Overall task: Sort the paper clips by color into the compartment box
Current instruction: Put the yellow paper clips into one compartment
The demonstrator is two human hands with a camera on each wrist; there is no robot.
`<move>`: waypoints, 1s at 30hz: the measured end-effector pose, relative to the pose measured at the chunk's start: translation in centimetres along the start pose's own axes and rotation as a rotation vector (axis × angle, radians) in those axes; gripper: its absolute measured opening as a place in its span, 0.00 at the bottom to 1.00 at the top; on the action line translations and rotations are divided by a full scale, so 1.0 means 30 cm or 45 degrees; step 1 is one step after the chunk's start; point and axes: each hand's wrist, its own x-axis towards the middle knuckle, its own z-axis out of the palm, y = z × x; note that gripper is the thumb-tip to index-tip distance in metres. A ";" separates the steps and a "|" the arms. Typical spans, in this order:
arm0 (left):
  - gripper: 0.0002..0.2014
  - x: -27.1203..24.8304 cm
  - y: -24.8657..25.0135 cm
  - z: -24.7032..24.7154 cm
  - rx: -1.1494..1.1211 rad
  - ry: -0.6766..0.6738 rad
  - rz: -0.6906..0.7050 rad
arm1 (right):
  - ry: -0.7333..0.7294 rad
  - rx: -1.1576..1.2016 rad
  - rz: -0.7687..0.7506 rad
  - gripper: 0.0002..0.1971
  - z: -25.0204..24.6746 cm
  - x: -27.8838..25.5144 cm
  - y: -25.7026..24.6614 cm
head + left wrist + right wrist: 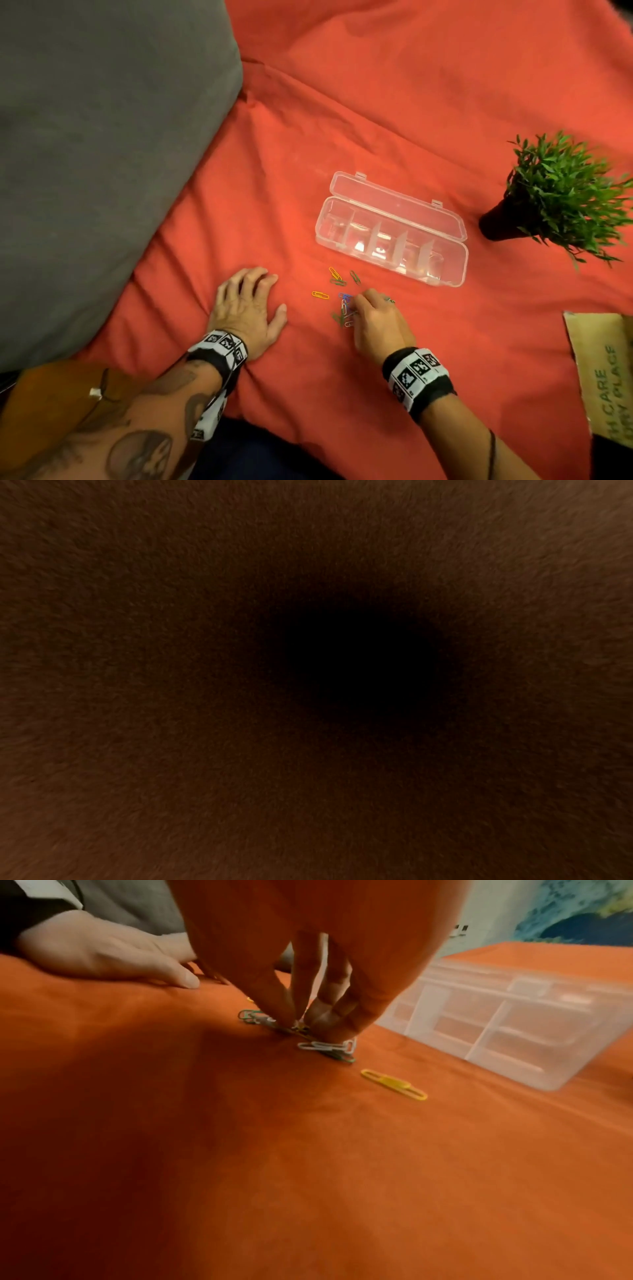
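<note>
A clear compartment box (320,233) (514,1031) lies on the red cloth with its lid (397,202) folded back; I see no clips in it. In front of it lie loose paper clips: yellow (320,295) (394,1087), green (355,277) (248,1015), blue (345,296) and white (344,306) (325,1046). My right hand (356,303) (299,1023) points down into the pile, thumb and fingertips pinched together on one clip whose colour I cannot make out. My left hand (253,284) (103,953) rests flat on the cloth left of the pile. The left wrist view is dark.
A large grey cushion (102,154) fills the left side. A small potted green plant (555,198) stands right of the box. A piece of printed cardboard (603,370) lies at the right edge. The cloth is creased.
</note>
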 end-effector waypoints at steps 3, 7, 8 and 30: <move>0.31 0.000 0.001 -0.001 0.007 0.001 -0.005 | 0.054 0.030 0.084 0.08 0.016 -0.009 -0.027; 0.30 0.004 0.001 0.001 0.003 0.012 0.005 | 0.034 0.118 0.225 0.08 -0.005 -0.007 -0.049; 0.30 0.004 0.000 0.002 -0.003 0.012 0.008 | 0.033 0.175 0.261 0.09 -0.005 -0.006 -0.047; 0.30 0.006 -0.010 0.016 -0.039 0.050 0.025 | 0.737 0.308 0.834 0.06 -0.321 0.072 0.218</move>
